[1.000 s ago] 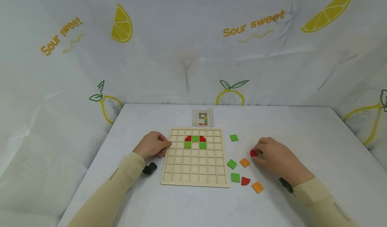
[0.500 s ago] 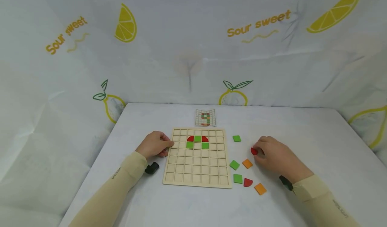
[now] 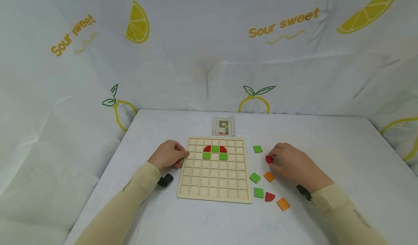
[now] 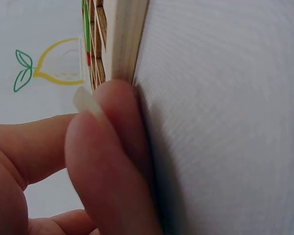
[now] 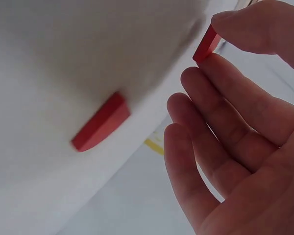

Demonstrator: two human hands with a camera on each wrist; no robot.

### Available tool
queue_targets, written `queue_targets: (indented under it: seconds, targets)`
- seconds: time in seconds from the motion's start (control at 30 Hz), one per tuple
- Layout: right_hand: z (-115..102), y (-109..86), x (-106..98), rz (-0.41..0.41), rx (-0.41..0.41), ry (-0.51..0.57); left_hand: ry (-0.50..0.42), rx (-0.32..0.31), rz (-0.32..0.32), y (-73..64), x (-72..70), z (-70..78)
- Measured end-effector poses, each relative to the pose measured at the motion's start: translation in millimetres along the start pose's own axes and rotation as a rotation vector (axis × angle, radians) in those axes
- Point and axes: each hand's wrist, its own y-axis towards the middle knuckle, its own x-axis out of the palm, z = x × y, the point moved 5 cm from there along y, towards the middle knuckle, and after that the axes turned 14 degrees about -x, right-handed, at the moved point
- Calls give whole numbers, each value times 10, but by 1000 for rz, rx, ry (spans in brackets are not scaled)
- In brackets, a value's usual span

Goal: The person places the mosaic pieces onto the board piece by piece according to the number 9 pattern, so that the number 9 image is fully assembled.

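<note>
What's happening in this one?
A person's left hand holds the left edge of a grid board, while the right hand pinches a red piece off to the board's right. Five red and green pieces sit in the grid; more loose pieces lie on the table. A patterned card lies beyond the board.

On the left, the wooden grid board (image 3: 213, 182) is blocked by the left hand (image 3: 167, 154); between the farthest loose green tile (image 3: 257, 149) and middle loose green tile (image 3: 255, 178), room is left.

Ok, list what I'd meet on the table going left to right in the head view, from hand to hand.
Left hand → board → loose green tiles → held red piece → right hand.
</note>
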Motion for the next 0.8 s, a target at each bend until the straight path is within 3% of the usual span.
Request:
queue_targets:
  seconds: [0.27, 0.8]
  targets:
    - [-300, 338, -16, -22, -41, 36, -7, -3, 7, -9, -72, -39]
    - [-998, 951, 130, -3, -235, 31, -5, -3, -9, -3, -39, 5]
